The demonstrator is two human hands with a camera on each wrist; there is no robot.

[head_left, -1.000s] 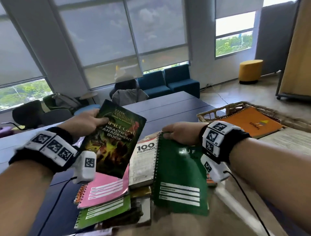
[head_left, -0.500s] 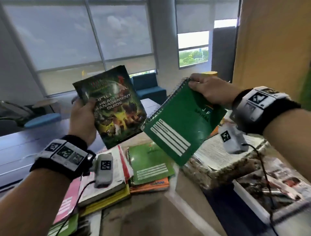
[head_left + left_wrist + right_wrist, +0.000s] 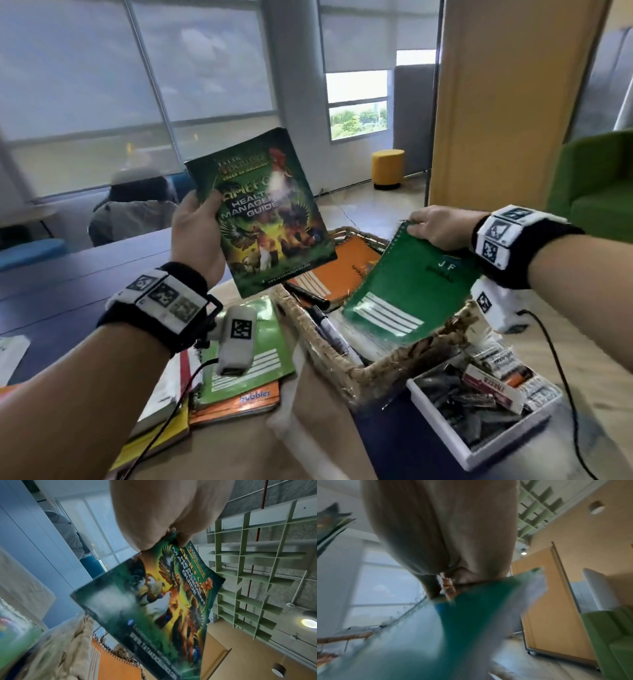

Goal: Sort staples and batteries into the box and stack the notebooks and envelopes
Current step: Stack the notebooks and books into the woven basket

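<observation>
Left hand [image 3: 197, 236] grips rooster guide booklet [image 3: 263, 212] upright, centre frame; right hand [image 3: 442, 228] pinches top edge of green spiral notebook [image 3: 407, 291], tilted over wicker basket [image 3: 329, 346]; white box [image 3: 479, 452] of batteries and staples lower right.

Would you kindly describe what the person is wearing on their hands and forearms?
Both forearms are bare, with no sleeves. The left hand and right hand are gloveless. Each wrist carries a black band faced with white blocks printed with black square markers, a small white camera pod with its own marker hanging beneath, and a thin black cable trailing away.
</observation>
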